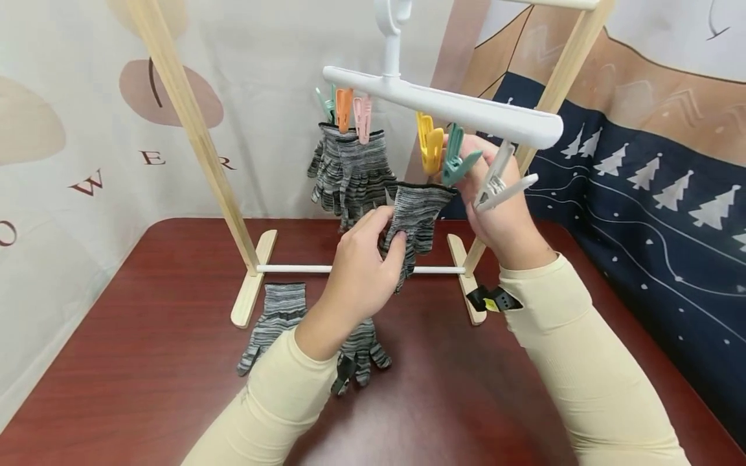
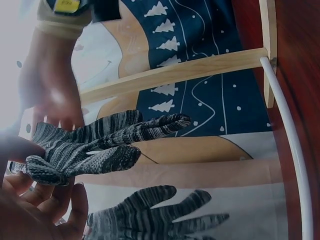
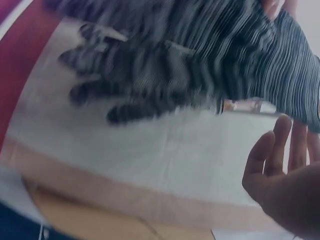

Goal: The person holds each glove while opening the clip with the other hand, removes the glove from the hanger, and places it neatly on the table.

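Note:
My left hand (image 1: 370, 259) pinches a grey-and-black striped knit glove (image 1: 416, 207) below its cuff, fingers behind and thumb in front. The cuff is uppermost, just under a yellow clothespin (image 1: 431, 149) and a green clothespin (image 1: 457, 158) on the white hanger (image 1: 454, 107). Raised behind the green clothespin and a grey clothespin (image 1: 501, 184) is my right hand (image 1: 495, 200); its thumb and fingertips are partly hidden. In the right wrist view, several fingers (image 3: 280, 145) of that hand reach up to the cuff; I cannot tell whether it grips anything.
More striped gloves (image 1: 352, 168) hang at the hanger's left, under orange (image 1: 344, 110), pink and green clothespins. Other gloves (image 1: 283, 307) lie on the red-brown table (image 1: 146, 323), partly behind my left arm. A wooden frame (image 1: 192, 129) with a white lower bar (image 1: 297, 268) stands around the hanger.

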A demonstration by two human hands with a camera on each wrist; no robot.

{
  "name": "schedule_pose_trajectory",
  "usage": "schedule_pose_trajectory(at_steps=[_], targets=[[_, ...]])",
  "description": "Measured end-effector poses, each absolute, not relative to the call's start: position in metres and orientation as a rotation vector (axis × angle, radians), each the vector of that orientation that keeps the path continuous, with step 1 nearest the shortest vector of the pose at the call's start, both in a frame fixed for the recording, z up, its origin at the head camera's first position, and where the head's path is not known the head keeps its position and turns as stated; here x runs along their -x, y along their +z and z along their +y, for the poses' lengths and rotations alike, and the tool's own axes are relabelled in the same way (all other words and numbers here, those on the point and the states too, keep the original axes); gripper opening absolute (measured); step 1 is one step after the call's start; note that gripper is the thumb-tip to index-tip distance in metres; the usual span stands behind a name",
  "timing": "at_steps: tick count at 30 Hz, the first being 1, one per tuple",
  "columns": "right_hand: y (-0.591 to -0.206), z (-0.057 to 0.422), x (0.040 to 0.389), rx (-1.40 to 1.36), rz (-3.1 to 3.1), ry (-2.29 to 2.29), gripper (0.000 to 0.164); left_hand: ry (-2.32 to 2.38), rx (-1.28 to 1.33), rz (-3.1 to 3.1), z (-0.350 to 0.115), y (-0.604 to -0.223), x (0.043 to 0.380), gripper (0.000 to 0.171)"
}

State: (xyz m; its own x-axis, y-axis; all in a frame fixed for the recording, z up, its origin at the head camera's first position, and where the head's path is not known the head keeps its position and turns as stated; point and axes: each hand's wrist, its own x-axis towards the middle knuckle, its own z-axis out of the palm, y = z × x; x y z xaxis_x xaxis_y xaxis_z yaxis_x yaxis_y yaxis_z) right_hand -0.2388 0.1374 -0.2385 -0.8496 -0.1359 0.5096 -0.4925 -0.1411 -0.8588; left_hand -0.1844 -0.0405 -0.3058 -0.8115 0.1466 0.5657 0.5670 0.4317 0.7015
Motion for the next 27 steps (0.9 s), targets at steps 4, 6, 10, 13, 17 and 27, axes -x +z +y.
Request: schedule_pose_trajectory(at_steps=[4,6,10,13,17,27], targets=[[-0.245,0.156,0.239,-0.473,-2.084,1.748,0.018,-1.345,0.594,-2.271,-0.042,-0.306,0.185,0.035],[-0.251,0.168,0.239,-0.373,-2.176,1.569,0.017,-1.343,0.585,-2.271,-0.042,-0.307,0.186,0.036],[-0.269,0.193,0.241,-0.249,-2.283,1.222,0.026,-1.349,0.581,-2.262,-0.042,-0.307,0.186,0.033],[-0.284,0.212,0.242,-0.184,-2.347,0.927,0.039,-1.346,0.577,-2.256,-0.041,-0.307,0.186,0.031],[-0.306,0.233,0.244,-0.100,-2.485,0.644,0.056,-1.338,0.568,-2.254,-0.039,-0.307,0.186,0.031],[-0.347,0.247,0.268,0.129,-2.906,0.561,0.077,-1.349,0.579,-2.254,-0.038,-0.307,0.187,0.027]])
